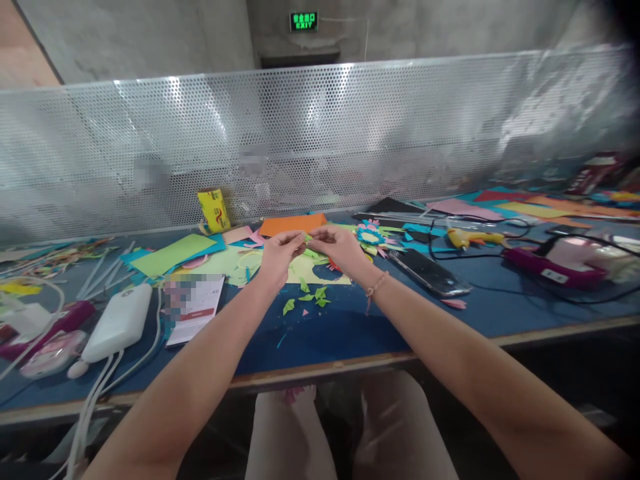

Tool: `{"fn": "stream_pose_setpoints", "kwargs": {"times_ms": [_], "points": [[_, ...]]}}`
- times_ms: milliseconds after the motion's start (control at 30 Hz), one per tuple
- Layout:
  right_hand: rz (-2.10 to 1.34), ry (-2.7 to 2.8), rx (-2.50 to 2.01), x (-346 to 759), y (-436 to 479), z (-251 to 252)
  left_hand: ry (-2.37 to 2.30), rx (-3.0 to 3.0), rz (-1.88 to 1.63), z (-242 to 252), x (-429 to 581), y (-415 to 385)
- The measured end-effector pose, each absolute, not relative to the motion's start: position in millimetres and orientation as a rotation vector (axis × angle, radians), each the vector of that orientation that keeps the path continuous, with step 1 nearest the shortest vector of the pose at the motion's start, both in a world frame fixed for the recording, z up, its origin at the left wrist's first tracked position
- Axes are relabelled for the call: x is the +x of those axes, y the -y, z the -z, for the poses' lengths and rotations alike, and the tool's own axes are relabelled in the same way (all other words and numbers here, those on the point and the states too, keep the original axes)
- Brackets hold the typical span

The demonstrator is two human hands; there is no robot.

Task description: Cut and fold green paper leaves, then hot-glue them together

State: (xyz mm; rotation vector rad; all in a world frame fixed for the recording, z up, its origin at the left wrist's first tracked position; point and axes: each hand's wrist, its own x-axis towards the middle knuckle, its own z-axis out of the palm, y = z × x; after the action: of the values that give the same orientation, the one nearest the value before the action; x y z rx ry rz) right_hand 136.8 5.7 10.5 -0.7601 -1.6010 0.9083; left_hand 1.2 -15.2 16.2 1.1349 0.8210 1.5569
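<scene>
My left hand (283, 252) and my right hand (344, 248) meet over the middle of the table, fingertips pinched together. Between them is a small piece of green paper (308, 238), mostly hidden by the fingers. Below my hands, several small folded green paper pieces (320, 294) lie on the blue table top. Pale yellow-green paper sheets (240, 263) spread out under and beside my left hand. Just past my right hand sits a blue, white and pink paper figure (370, 233).
At left are a phone (200, 310) with a lit screen, a white power bank (120, 320) with cables, and green paper (173, 255). On the right lie a dark phone (430, 272), a yellow glue gun (475, 238) and a purple power strip (553, 270). A perforated metal screen (310, 147) stands behind.
</scene>
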Motion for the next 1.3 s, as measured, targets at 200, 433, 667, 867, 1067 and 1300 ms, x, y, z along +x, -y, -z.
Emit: {"fn": "stream_pose_setpoints", "kwargs": {"times_ms": [200, 433, 667, 867, 1067, 1300], "points": [[-0.929, 1.602, -0.739, 136.3, -4.0, -11.6, -0.827, 1.232, -1.506, -14.4, 0.3, 15.5], [-0.924, 1.603, -0.761, 136.0, -6.4, -9.7, -0.86, 1.265, -1.521, -12.6, 0.5, 16.1], [-0.73, 1.736, -0.8, 136.2, -6.0, -9.5, -0.915, 1.231, -1.545, -10.1, 1.5, 12.3], [-0.664, 1.767, -0.833, 136.9, -4.4, -12.3, -1.024, 1.381, -1.522, -8.7, -1.9, 10.1], [-0.808, 1.672, -0.809, 136.4, -9.4, -8.9, -1.004, 1.504, -1.419, -15.4, -4.5, 13.9], [-0.877, 1.694, -0.845, 137.0, -21.4, 3.5, -1.066, 1.464, -1.412, -13.0, -5.1, 8.3]]}}
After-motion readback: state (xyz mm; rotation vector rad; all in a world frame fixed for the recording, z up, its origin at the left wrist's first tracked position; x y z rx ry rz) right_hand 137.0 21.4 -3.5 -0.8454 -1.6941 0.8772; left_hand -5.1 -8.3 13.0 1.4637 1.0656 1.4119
